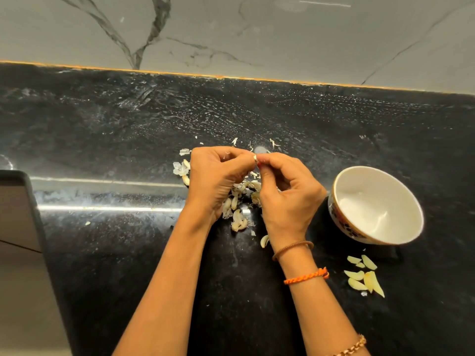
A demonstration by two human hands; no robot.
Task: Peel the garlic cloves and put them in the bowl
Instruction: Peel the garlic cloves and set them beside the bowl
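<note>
Both hands meet over the middle of the black counter. My left hand (216, 176) and my right hand (285, 194) pinch one small garlic clove (255, 158) between their fingertips. Under and between the hands lies a heap of unpeeled cloves and papery skins (237, 209). More skins (181, 167) lie to the left of my left hand. A white bowl (408, 227) with a patterned outside stands to the right and looks empty inside. Several peeled yellowish cloves (365, 277) lie on the counter in front of the bowl.
The black stone counter (128, 129) ends at a grey marble wall (231, 34) behind. A dark-rimmed tray or sink edge (28, 201) sits at the left border. Small skin scraps (273, 143) are scattered beyond the hands.
</note>
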